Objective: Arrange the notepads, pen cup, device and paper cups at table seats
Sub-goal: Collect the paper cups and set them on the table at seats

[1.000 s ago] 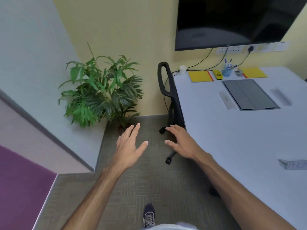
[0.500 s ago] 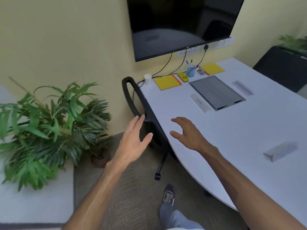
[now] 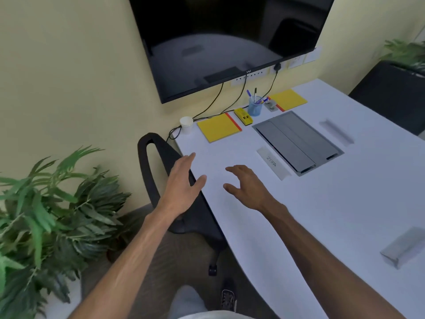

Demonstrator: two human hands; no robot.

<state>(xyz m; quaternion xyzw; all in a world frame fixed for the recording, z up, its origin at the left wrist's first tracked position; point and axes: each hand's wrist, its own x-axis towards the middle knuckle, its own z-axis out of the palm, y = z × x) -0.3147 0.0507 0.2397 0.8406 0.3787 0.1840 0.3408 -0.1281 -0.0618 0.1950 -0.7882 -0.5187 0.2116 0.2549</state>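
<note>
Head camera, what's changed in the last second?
The person stepped closer: the right hand moved from over the grey carpet to above the white table, the left hand to over the black chair. Both remain empty. The yellow notepads, blue pen cup, yellow device and white paper cup stayed put.

Head-worn view, forward and down over table [image 3: 299, 215].
</note>
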